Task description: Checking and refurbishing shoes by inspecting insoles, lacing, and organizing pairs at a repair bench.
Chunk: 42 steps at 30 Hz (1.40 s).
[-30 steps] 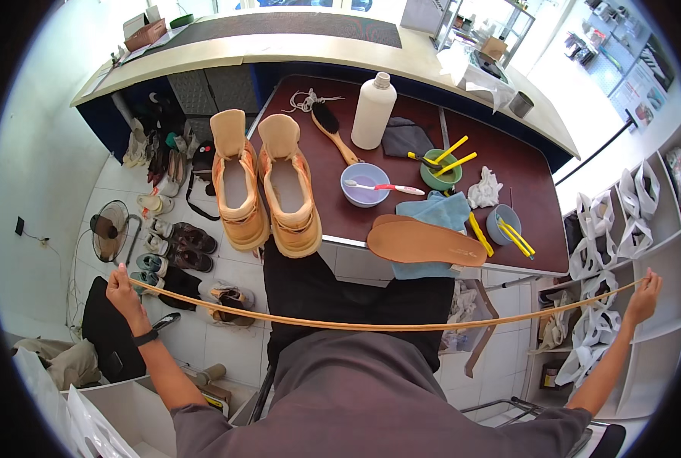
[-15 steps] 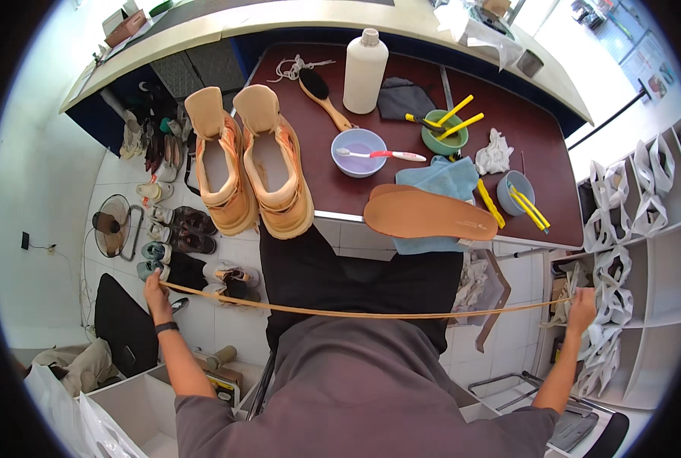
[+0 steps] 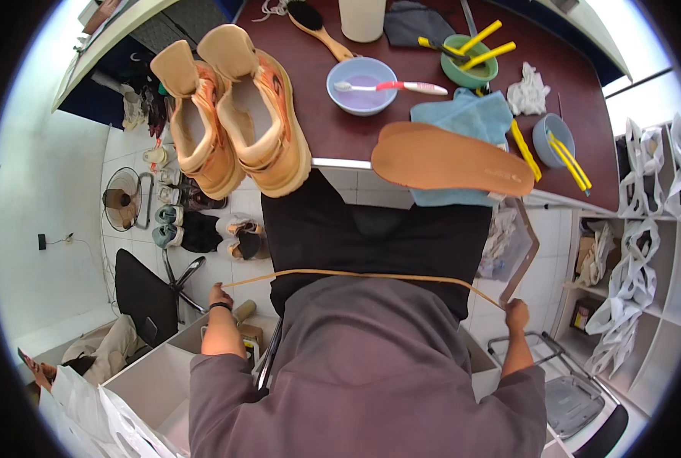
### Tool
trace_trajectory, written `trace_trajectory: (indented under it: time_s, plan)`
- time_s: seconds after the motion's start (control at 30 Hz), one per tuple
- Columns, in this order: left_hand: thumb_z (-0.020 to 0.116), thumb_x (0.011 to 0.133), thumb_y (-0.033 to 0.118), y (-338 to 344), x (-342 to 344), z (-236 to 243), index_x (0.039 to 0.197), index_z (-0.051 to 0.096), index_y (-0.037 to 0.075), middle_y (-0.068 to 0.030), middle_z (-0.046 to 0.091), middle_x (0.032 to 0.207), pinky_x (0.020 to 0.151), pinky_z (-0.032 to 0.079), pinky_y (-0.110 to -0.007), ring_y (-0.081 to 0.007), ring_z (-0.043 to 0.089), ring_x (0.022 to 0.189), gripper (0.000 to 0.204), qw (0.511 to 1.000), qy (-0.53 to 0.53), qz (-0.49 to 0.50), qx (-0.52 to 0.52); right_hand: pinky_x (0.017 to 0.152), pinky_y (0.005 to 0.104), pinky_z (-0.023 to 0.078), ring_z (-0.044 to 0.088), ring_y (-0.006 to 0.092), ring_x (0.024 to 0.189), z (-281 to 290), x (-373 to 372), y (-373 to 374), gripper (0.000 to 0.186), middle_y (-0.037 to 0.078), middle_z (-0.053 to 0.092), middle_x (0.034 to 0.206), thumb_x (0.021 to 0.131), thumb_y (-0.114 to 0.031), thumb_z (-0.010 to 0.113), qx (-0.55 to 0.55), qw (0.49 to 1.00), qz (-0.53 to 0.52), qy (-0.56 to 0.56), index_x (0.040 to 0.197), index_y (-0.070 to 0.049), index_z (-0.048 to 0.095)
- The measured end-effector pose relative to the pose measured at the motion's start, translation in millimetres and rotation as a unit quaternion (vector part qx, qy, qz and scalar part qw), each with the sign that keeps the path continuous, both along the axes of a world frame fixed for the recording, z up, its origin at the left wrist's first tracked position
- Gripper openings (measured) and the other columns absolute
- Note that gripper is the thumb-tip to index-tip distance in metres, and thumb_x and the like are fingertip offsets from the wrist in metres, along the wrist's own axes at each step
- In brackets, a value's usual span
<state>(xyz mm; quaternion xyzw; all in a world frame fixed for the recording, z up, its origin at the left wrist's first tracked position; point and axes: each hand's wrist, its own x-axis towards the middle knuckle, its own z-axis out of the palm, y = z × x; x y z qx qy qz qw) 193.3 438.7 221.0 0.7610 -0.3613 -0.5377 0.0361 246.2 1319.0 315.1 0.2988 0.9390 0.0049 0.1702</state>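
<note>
A long tan shoelace (image 3: 340, 272) runs between my two hands, bowed upward over my lap and close to my shirt. My left hand (image 3: 217, 295) is closed on one end, with a dark band on that wrist. The other end is pinched in my right hand (image 3: 517, 314), at the right of my lap. A pair of tan sneakers without laces, the left shoe (image 3: 197, 126) and right shoe (image 3: 258, 122), sits at the table's left end. Two orange-brown insoles (image 3: 451, 162) lie stacked at its front edge, on a light blue cloth (image 3: 463, 114).
On the dark red table (image 3: 577, 99) are a blue bowl (image 3: 361, 105) with a toothbrush (image 3: 390, 86) across it, a green bowl (image 3: 470, 75), a wooden brush (image 3: 321, 30) and a white bottle (image 3: 362, 19). Shoes and a fan (image 3: 123, 200) stand on the left floor; shelves (image 3: 638, 305) at right.
Both hands have come inward and lower, toward my body. The shoelace has gone from sagging between them to arching upward. My view has tilted down, so the table appears higher.
</note>
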Motion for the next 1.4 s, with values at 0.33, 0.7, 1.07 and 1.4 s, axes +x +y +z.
trace_trajectory:
  time_s: [0.33, 0.7, 1.07, 1.4]
  plan:
    - [0.049, 0.096, 0.049, 26, -45, 40, 0.069, 0.042, 0.019, 0.0060, 0.028, 0.050, 0.039, 0.021, -0.024, -0.0087, 0.028, 0.041, 0.041, 0.977, 0.148, -0.040, 0.145, 0.053, 0.0339, 0.048, 0.063, 0.0186, 0.052, -48, -17, -90, 0.020, 0.010, 0.066, 0.065, 0.081, -0.022, 0.072, -0.205, 0.970, -0.046, 0.123, 0.080, -0.003, 0.069]
    - [0.051, 0.097, 0.029, 76, -79, -39, 0.094, 0.062, 0.000, -0.0090, 0.064, 0.081, 0.073, 0.052, -0.038, -0.0266, 0.060, 0.075, 0.031, 0.638, 0.038, -0.769, -0.020, 0.073, 0.0457, 0.052, 0.066, 0.0419, 0.083, -47, -68, -141, 0.020, 0.023, 0.068, 0.085, 0.079, -0.012, 0.065, -0.283, 0.948, 0.077, 0.124, 0.096, -0.001, 0.069]
    - [0.054, 0.093, 0.007, 190, -154, 152, 0.116, 0.060, 0.001, -0.0077, 0.064, 0.112, 0.088, 0.046, -0.029, -0.0169, 0.060, 0.100, 0.025, 0.711, 0.326, -0.570, -0.252, 0.094, 0.0310, 0.044, 0.057, 0.0207, 0.107, 97, -132, -193, 0.018, 0.012, 0.060, 0.120, 0.091, -0.004, 0.055, -0.418, 0.782, -0.046, 0.460, 0.109, -0.003, 0.059]
    - [0.071, 0.082, 0.016, 267, -116, 314, 0.108, 0.063, 0.005, -0.0097, 0.064, 0.104, 0.083, 0.048, -0.036, -0.0273, 0.059, 0.097, 0.030, 0.332, 0.289, -0.885, -0.154, 0.100, 0.0430, 0.040, 0.048, 0.0335, 0.120, 179, -137, -248, 0.016, 0.011, 0.058, 0.122, 0.074, -0.011, 0.076, -0.345, 0.850, 0.305, 0.255, 0.084, -0.004, 0.065]
